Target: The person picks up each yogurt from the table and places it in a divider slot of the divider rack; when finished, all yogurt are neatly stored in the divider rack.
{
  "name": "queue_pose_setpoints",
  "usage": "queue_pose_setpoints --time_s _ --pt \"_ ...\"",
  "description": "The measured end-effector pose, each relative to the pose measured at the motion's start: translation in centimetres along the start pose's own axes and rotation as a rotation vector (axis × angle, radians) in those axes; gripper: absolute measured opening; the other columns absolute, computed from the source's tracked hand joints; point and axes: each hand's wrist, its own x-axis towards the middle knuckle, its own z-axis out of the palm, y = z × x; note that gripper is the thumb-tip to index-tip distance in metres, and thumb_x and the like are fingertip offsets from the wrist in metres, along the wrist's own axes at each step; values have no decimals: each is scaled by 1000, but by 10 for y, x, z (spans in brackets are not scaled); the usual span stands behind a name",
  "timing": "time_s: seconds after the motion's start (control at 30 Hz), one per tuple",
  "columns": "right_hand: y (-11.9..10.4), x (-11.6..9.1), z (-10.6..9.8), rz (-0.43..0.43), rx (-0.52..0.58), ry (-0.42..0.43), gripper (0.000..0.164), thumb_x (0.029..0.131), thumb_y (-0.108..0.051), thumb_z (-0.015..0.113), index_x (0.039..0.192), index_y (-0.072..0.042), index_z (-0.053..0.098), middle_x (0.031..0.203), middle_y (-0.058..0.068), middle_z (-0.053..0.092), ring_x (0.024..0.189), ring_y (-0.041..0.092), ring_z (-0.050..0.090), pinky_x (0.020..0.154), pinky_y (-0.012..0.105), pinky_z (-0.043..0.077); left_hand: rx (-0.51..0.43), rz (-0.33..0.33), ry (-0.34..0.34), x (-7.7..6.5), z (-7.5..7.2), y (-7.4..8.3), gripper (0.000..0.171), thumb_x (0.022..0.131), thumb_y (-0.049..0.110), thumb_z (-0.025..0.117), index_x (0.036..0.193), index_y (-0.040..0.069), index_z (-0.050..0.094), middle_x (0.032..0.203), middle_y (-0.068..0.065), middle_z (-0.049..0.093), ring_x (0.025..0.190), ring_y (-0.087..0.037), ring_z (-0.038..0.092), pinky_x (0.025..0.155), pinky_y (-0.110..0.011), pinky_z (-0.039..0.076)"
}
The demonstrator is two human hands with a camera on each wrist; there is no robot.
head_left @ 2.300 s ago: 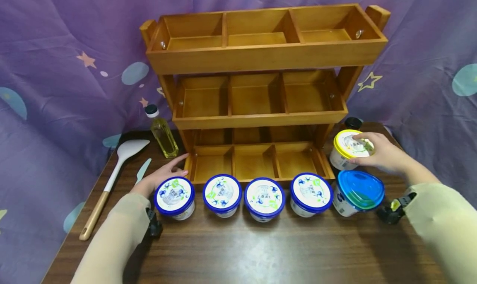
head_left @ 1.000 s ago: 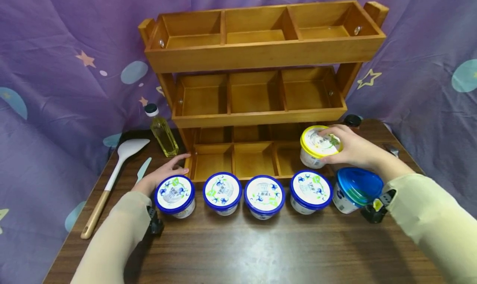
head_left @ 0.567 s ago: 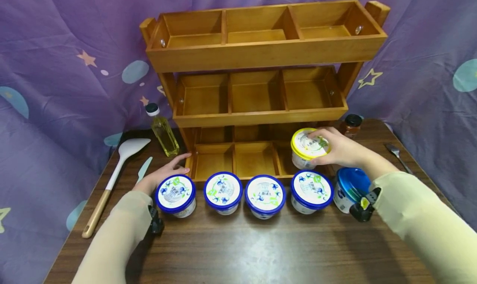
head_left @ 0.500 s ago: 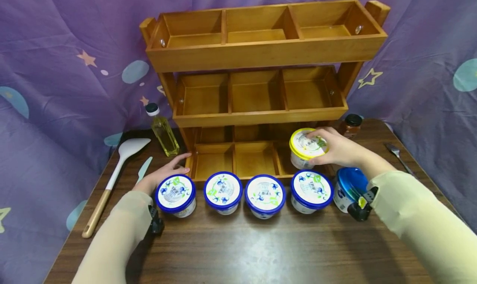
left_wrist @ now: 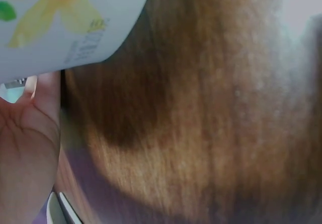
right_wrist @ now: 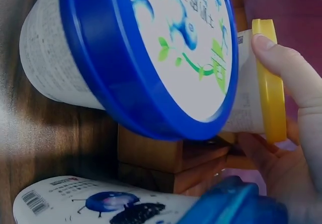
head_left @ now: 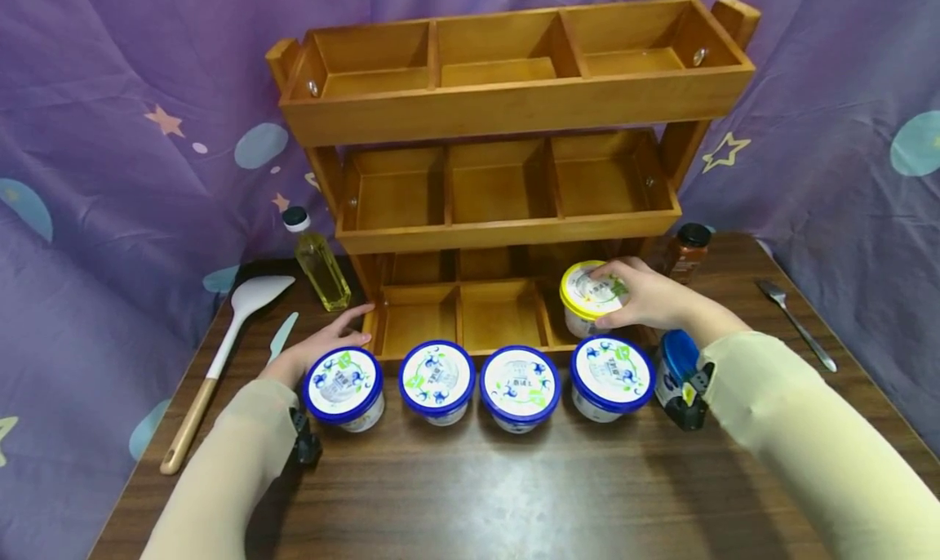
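Observation:
My right hand (head_left: 654,299) grips a white tub with a yellow lid (head_left: 583,295) at the right compartment of the wooden rack's (head_left: 514,115) bottom tier. In the right wrist view, the thumb lies on the yellow lid's rim (right_wrist: 271,93), and the tub is partly hidden behind a blue-lidded tub (right_wrist: 151,58). My left hand (head_left: 319,349) rests its extended fingertips against the left end of the bottom tier, the thumb near the front corner. Close to that wrist stands a blue-lidded tub (head_left: 343,384); the left wrist view shows a tub wall with a yellow flower (left_wrist: 75,27).
Several blue-lidded tubs (head_left: 520,384) stand in a row before the rack. A tub with a shiny blue lid (head_left: 677,356) sits under the right wrist. On the left are an oil bottle (head_left: 321,270), a spatula (head_left: 238,323) and a knife (head_left: 283,331); right, a jar (head_left: 689,254) and fork (head_left: 796,323).
My right hand has carried the yellow-lidded tub leftward from beside the rack to the bottom tier's right compartment, and slightly lower lately. My left hand stays at the rack's left end.

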Motion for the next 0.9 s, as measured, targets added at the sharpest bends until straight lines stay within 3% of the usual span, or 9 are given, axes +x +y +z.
queue_pose_setpoints --time_s 0.43,0.7,0.9 --pt "-3 7 7 25 -24 -68 80 72 -47 78 134 -11 44 139 30 26 113 44 41 92 60 34 2 49 16 -2 0 0 66 97 38 47 151 22 14 131 -29 43 117 -39 46 96 -50 34" --pt "-2 4 -1 17 -76 -95 75 76 -46 75 137 -13 47 145 30 22 125 56 19 93 69 21 -7 54 15 -1 1 0 66 97 38 48 151 21 14 132 -29 42 118 -39 44 96 -50 34" --pt "-2 5 -3 34 -83 -108 76 74 -44 77 138 -14 48 146 29 20 126 57 16 93 70 20 -2 89 6 -1 0 -3 67 97 34 48 152 18 13 130 -28 42 117 -38 44 95 -49 35"
